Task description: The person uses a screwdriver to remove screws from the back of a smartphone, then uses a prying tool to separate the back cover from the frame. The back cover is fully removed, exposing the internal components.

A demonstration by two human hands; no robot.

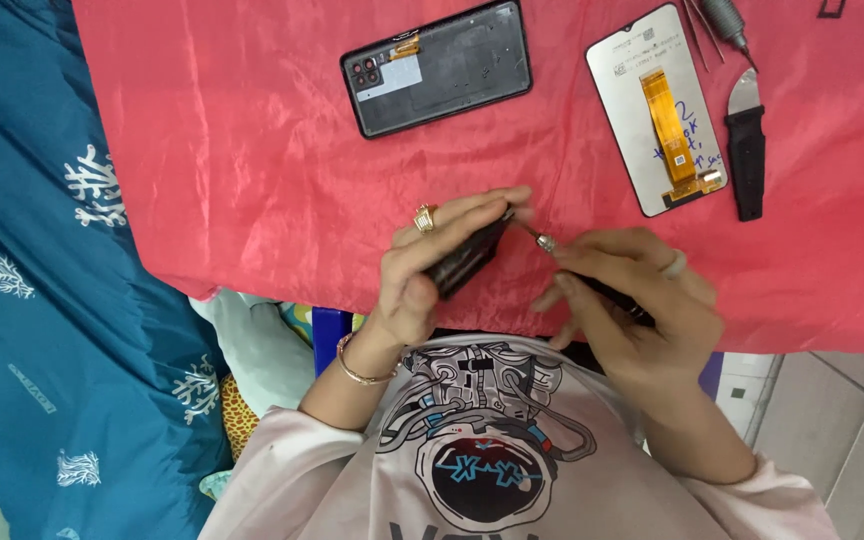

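Head view: your left hand [422,265] grips a phone [467,258] edge-on above the red-clothed surface [252,150], right hand [632,300] pressing a screwdriver [572,265] in; a slip could gouge it.

Bare red cloth [232,150] lies open to the left of the two hands, unobstructed from the cloth's near edge to a black phone back housing [439,67] at the far side. To the right, a detached screen panel [658,108], a black-handled pry tool [747,145], tweezers [700,35] and a screwdriver [727,20] crowd the far right, leaving a narrow open lane of cloth between housing and panel.
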